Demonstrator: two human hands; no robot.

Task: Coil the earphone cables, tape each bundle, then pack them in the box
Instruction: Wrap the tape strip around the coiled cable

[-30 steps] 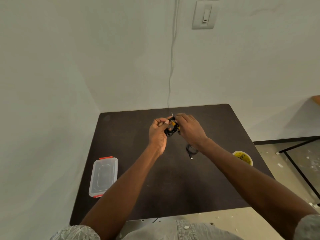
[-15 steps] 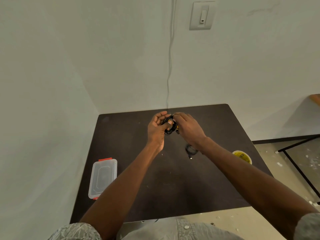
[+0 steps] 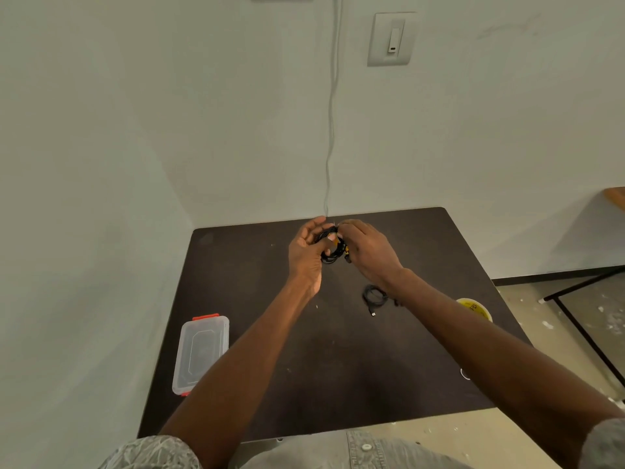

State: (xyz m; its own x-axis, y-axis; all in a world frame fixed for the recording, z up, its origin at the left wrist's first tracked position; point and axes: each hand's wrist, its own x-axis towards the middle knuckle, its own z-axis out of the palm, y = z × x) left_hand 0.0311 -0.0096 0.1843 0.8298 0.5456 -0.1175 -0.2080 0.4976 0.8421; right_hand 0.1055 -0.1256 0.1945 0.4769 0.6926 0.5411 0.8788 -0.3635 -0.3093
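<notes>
— What's changed?
— My left hand (image 3: 306, 255) has uncurled, thumb pinning the coiled cable (image 3: 333, 250) above the table (image 3: 422, 252); my right hand (image 3: 367, 250) still pinches it

— Box (image 3: 199, 353)?
— Unmoved, left edge

Dark table (image 3: 270, 384) bears clear box (image 3: 201, 353), coiled cable (image 3: 374, 295), tape roll (image 3: 475, 308).

2 hands: left (image 3: 306, 255), right (image 3: 370, 252). 2 coils: one held (image 3: 333, 250), one at table centre (image 3: 373, 296). 1 box (image 3: 201, 353) at 8 o'clock. 1 tape roll (image 3: 473, 308) at 3 o'clock. 1 table (image 3: 338, 367).
</notes>
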